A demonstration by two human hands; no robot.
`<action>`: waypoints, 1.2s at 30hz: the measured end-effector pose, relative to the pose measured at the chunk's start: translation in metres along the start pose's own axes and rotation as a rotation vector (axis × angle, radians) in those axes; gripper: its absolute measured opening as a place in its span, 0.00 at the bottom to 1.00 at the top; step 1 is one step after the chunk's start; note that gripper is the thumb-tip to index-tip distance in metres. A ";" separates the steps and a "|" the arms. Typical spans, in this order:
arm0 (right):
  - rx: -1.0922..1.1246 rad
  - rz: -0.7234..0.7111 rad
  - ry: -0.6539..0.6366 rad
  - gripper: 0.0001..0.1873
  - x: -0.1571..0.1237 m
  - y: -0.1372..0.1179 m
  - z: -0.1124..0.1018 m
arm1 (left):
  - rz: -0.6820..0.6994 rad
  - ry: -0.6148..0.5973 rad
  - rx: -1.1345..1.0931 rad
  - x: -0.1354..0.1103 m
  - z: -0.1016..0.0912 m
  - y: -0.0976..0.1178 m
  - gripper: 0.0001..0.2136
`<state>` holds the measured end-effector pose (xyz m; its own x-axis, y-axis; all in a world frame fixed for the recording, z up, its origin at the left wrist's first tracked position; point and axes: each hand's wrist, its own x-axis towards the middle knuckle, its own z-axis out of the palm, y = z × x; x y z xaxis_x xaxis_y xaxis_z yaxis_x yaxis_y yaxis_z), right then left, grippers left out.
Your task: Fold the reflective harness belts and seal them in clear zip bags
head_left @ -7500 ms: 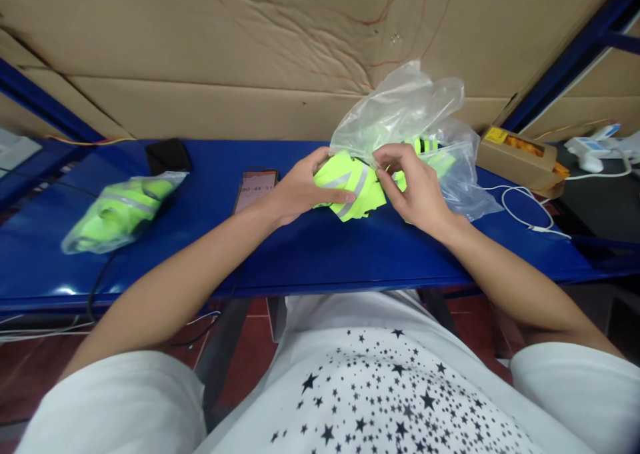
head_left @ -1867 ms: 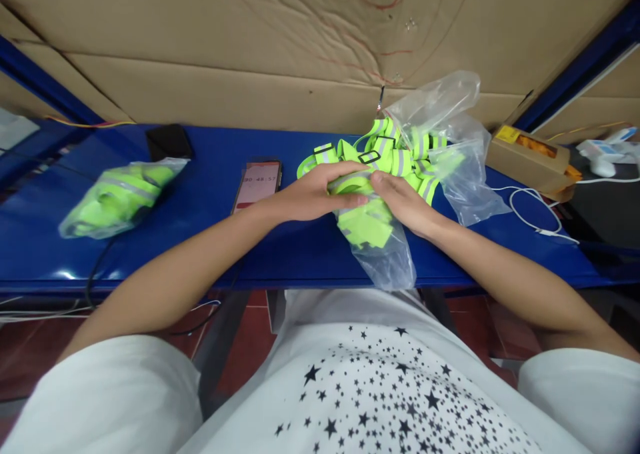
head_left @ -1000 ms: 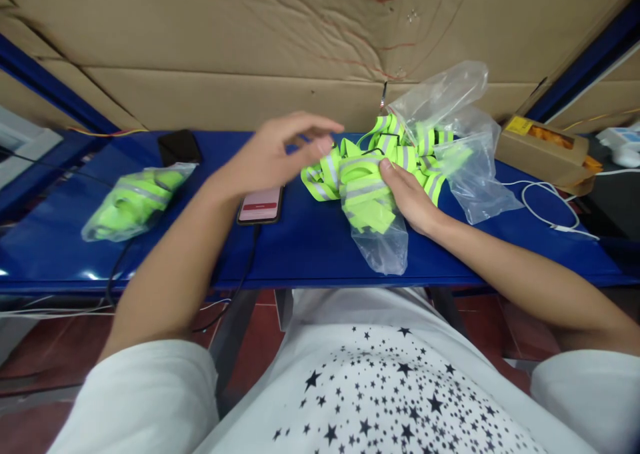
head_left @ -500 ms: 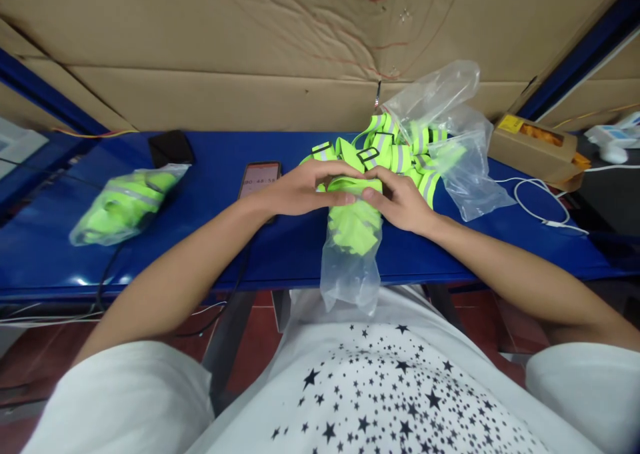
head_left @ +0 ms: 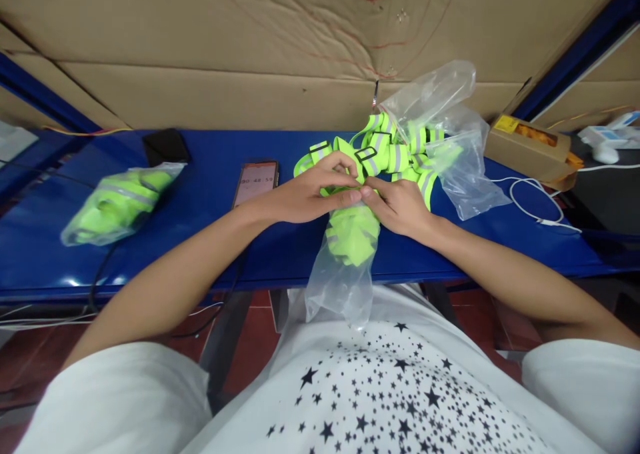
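Both hands meet at the top of a clear plastic bag [head_left: 340,294] with a bundle of neon-yellow reflective straps [head_left: 353,237] inside. My left hand [head_left: 320,191] pinches the bag's upper end, thumb lying across it and fingers curled. From the other side my right hand [head_left: 397,204] grips the same end, the two thumb tips touching. The bag's lower part hangs slack past the table edge, in front of my shirt. Right behind the hands lies a loose heap of neon-yellow straps [head_left: 400,157] with grey bands and black buckles. My fingers partly hide the bag's upper end.
On the blue table [head_left: 210,254], a filled bag of yellow straps [head_left: 120,204] lies left near a black wallet-like item [head_left: 166,149]. A phone [head_left: 256,182] shows a timer. Crumpled clear bags [head_left: 463,167], a cardboard box [head_left: 533,149] and a white cable [head_left: 537,204] sit right.
The left fingers have curled inward and the hands have drawn closer together at the bag's top. The bundle sits slightly lower, and the bag's loose end has swung left.
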<state>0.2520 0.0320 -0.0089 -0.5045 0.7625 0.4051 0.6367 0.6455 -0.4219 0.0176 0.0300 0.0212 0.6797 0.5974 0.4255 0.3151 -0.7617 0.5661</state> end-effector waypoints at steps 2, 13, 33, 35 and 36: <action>0.000 0.015 -0.004 0.42 0.002 0.002 0.000 | -0.006 0.006 0.036 0.001 0.003 -0.001 0.18; 0.165 -0.062 0.103 0.28 0.011 0.011 -0.004 | -0.010 -0.097 0.102 0.000 0.009 -0.011 0.18; -0.404 -0.035 -0.034 0.36 0.001 -0.003 0.006 | -0.189 -0.216 -0.083 0.000 0.010 -0.005 0.19; -0.374 -0.004 -0.045 0.35 0.003 -0.002 0.002 | -0.180 -0.201 -0.063 -0.001 0.011 -0.003 0.19; -0.346 0.010 -0.038 0.35 0.003 -0.001 -0.001 | -0.179 -0.180 -0.060 0.000 0.011 -0.003 0.18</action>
<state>0.2499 0.0336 -0.0066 -0.5144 0.7740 0.3691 0.7986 0.5893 -0.1227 0.0237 0.0292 0.0117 0.7251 0.6632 0.1855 0.4050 -0.6285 0.6640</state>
